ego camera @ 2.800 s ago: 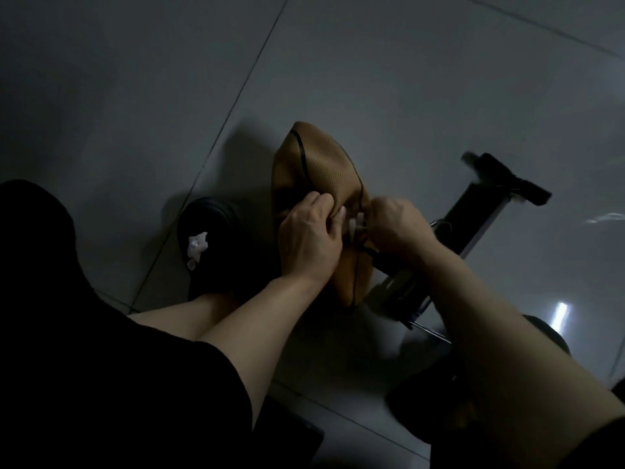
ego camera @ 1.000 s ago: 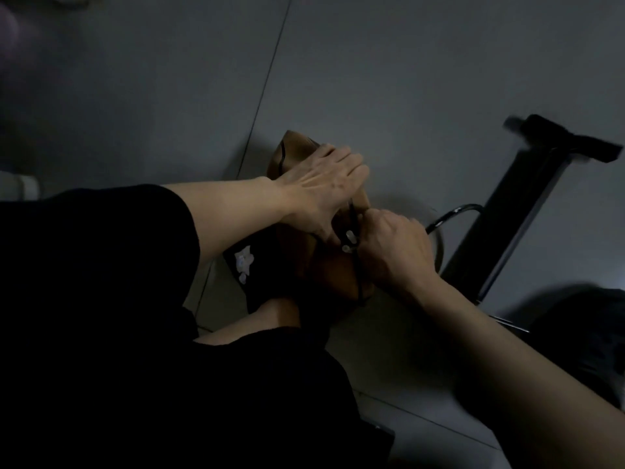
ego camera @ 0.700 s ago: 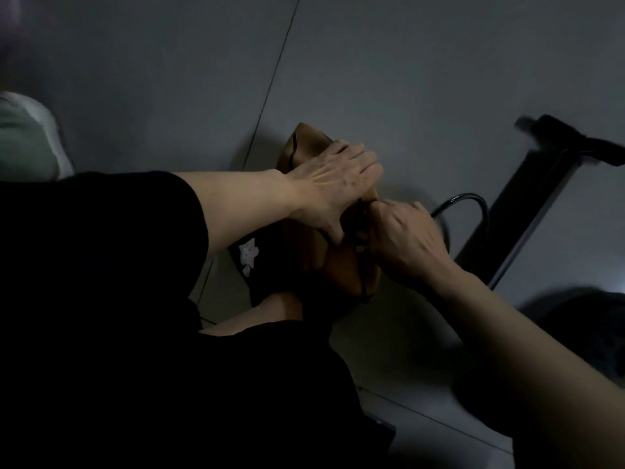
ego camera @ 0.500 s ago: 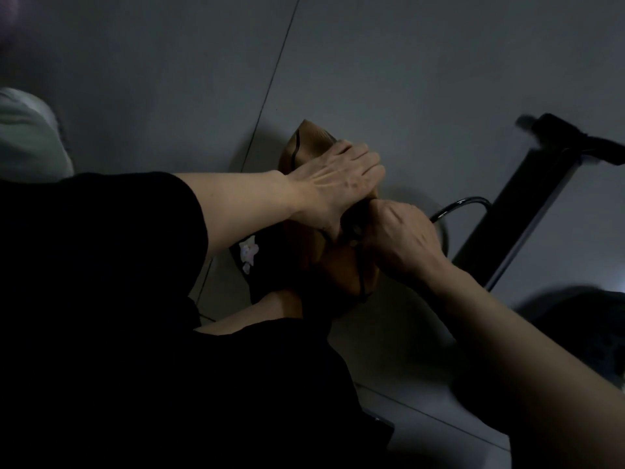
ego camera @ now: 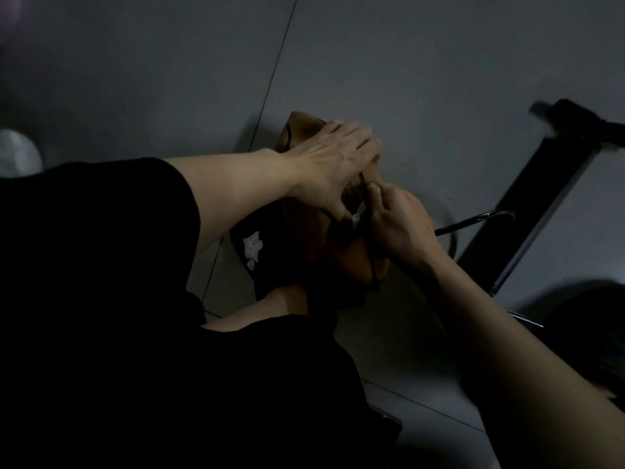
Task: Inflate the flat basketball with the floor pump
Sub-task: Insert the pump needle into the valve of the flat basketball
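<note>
Left hand (ego camera: 333, 164) lies flat atop collapsed tan leather basketball (ego camera: 351, 262); right hand (ego camera: 394, 225) pinches pale pump needle (ego camera: 355, 216) just beside it, nearer valve

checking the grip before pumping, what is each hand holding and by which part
The left hand rests flat over the upper part of the flat basketball. The right hand pinches the hose at its tip against the ball.

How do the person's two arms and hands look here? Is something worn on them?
Both forearms are bare. The left hand and right hand show no glove, ring or watch, as far as the dim light lets me tell. A black short sleeve covers the left upper arm. The right arm's sleeve is out of view.
</note>
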